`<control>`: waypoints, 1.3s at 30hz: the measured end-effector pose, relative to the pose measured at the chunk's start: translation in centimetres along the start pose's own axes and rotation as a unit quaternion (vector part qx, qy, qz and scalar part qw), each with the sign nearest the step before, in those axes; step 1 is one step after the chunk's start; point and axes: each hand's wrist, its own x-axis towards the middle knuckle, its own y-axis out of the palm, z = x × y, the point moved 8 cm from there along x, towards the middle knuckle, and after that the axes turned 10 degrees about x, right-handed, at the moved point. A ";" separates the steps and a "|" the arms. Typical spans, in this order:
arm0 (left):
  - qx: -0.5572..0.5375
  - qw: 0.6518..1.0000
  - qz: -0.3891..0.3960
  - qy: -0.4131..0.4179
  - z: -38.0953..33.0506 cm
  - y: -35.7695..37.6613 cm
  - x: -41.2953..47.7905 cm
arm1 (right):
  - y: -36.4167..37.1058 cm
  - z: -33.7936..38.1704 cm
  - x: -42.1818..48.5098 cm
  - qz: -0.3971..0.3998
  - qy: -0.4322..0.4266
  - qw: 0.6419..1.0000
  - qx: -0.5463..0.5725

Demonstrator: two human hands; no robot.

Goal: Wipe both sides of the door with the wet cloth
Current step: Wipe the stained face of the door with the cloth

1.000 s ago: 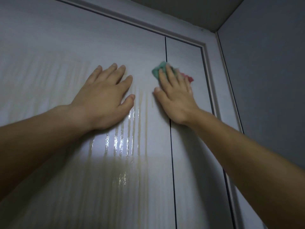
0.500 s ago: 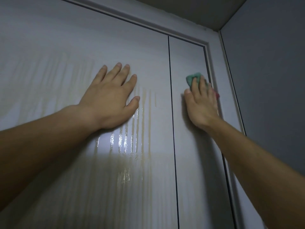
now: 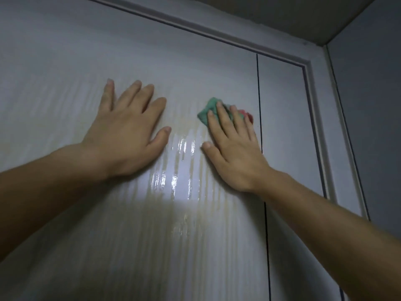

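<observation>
A pale grey door (image 3: 65, 61) fills the view, with a thin dark vertical groove (image 3: 259, 94) near its right side. Wet streaks (image 3: 182, 170) run down and shine between my hands. My left hand (image 3: 128, 133) lies flat on the door, fingers spread, holding nothing. My right hand (image 3: 234, 153) presses a green cloth with a red patch (image 3: 207, 112) flat against the door, just left of the groove. Most of the cloth is hidden under my fingers.
The door frame (image 3: 314, 105) runs along the top and down the right side. A grey side wall (image 3: 368, 105) meets it at the right. The ceiling (image 3: 282, 11) shows at the top right.
My right hand slid the cloth right across the groove towards the frame, then back left to just beside the groove. My left hand stayed pressed in place.
</observation>
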 end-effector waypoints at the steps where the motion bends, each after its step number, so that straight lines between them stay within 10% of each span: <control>1: -0.001 1.000 0.006 -0.014 0.9 0.1 -0.2 | -0.1 -0.1 0.4 0.007 -0.018 1.000 -0.009; 6: -0.010 1.000 0.011 -0.008 2.2 0.6 -0.5 | -2.9 -4.6 7.3 -0.013 0.136 0.990 0.019; 12: -0.009 1.000 0.014 -0.001 2.8 0.6 -0.5 | 0.3 3.7 4.4 0.040 -0.071 0.997 -0.011; 17: -0.018 1.000 0.010 0.007 3.1 0.3 -0.6 | -2.5 -1.5 9.5 -0.004 0.095 0.995 0.010; 23: -0.029 0.999 0.007 0.039 4.5 0.2 -0.7 | -0.3 4.7 7.1 0.034 -0.087 0.995 -0.038; 28: -0.010 1.000 -0.018 -0.015 7.3 0.2 -2.0 | -2.4 1.0 11.7 0.008 0.076 0.997 -0.018; 33: -0.005 1.000 -0.001 -0.022 8.2 0.7 -2.6 | 0.9 7.4 6.9 0.040 -0.118 0.991 -0.043; 39: -0.007 1.000 -0.005 -0.012 8.5 0.7 -2.7 | -1.6 3.8 11.8 0.011 0.066 0.998 -0.016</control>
